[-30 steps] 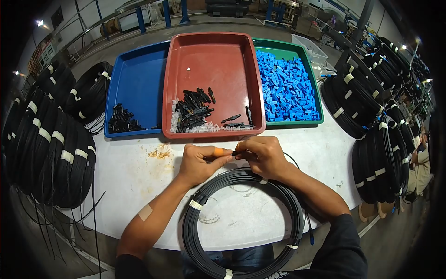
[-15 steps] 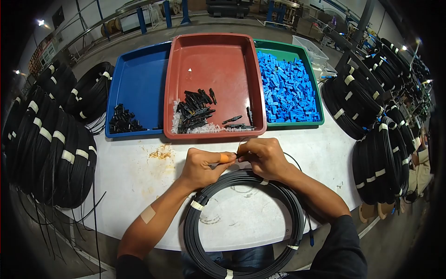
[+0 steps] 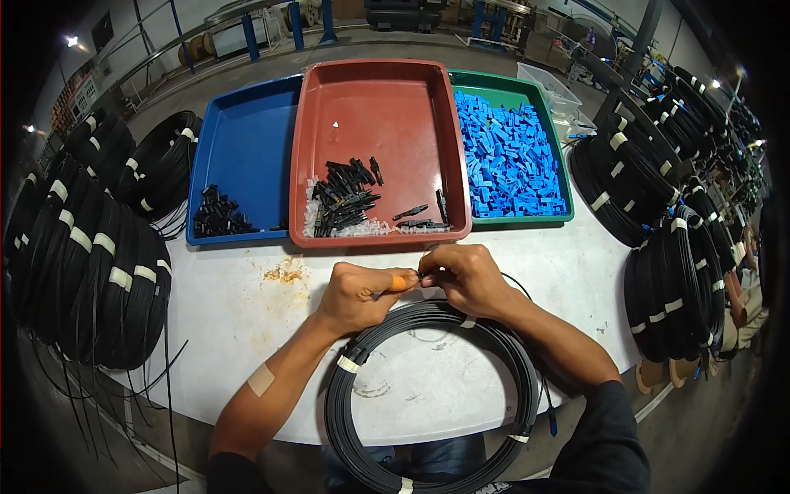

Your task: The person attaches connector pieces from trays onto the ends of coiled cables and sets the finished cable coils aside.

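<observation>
My left hand (image 3: 366,292) is closed in a pinch, with an orange wrap on one finger. Its fingertips meet those of my right hand (image 3: 465,278), also pinched, at a small dark piece mostly covered by the fingers. A thin black cable (image 3: 518,284) comes out beside my right hand and curves down toward the coil. Below both hands lies a coil of black cable (image 3: 338,403), bound with pale tape, reaching over the table's near edge. A blue-tipped cable end (image 3: 552,424) hangs at the coil's right side.
Beyond my hands stand a blue tray (image 3: 247,115) with black parts, a red tray (image 3: 387,99) with black connectors and whitish pieces, and a green tray (image 3: 562,185) full of blue clips (image 3: 510,156). Taped cable coils flank the white table (image 3: 239,329) at left (image 3: 90,272) and right (image 3: 675,288).
Only a slight shift of the fingers shows around the small dark piece. The coil and trays stay where they were.
</observation>
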### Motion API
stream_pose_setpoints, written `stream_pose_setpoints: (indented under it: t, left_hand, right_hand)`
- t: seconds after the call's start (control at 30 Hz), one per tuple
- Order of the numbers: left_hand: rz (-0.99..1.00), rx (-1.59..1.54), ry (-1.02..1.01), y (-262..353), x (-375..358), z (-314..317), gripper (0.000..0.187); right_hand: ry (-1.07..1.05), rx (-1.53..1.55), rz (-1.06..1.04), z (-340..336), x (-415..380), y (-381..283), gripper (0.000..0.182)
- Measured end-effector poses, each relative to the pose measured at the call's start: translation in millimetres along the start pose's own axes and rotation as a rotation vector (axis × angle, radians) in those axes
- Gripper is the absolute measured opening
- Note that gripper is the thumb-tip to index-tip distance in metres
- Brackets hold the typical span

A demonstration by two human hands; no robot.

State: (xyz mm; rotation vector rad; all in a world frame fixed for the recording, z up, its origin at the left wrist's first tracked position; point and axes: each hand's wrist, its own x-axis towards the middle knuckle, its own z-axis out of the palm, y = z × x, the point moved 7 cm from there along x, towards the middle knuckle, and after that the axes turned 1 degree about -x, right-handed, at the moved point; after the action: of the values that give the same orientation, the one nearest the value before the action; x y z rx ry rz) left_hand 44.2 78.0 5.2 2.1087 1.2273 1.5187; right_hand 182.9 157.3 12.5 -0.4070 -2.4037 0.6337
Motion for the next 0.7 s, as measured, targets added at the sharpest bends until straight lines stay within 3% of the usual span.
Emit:
stream_pose_setpoints:
  t: [0.03, 0.1, 0.2, 0.27, 0.33, 0.37, 0.5, 0.57, 0.7]
  left_hand:
    - [0.0, -0.001, -0.002, 2, 0, 1, 0.014]
    - [-0.271, -0.07, 0.023, -12, -2, -1, 0.014]
    - [-0.443, -0.209, 0.046, -23, -5, -2, 0.015]
    - [-0.379, -0.202, 0.042, -21, -4, -1, 0.015]
    - [-0.025, -0.008, -0.013, 2, 1, 1, 0.015]
    - [0.043, -0.009, -0.005, 5, 2, 0, 0.016]
    - [0.021, 0.0, -0.005, 5, 1, 0, 0.016]
    - [-0.195, -0.084, 0.046, -6, 1, -3, 0.015]
    - [-0.298, -0.168, 0.061, -15, -2, -2, 0.015]
  right_hand:
    - [-0.023, -0.027, 0.012, 1, 0, 0, 0.018]
    - [0.023, 0.015, 0.034, -1, 0, -3, 0.017]
    - [0.079, 0.029, 0.017, -5, 0, -4, 0.016]
    - [0.09, 0.005, -0.02, -4, -1, -4, 0.016]
    - [0.034, 0.099, 0.023, 1, -3, 4, 0.016]
    - [0.032, 0.098, 0.022, 1, -3, 5, 0.016]
    - [0.0, 0.027, 0.025, -3, 0, -3, 0.019]
    - [0.01, 0.003, 0.041, -4, 1, -6, 0.02]
    - [0.09, -0.064, -0.057, -8, -1, -10, 0.022]
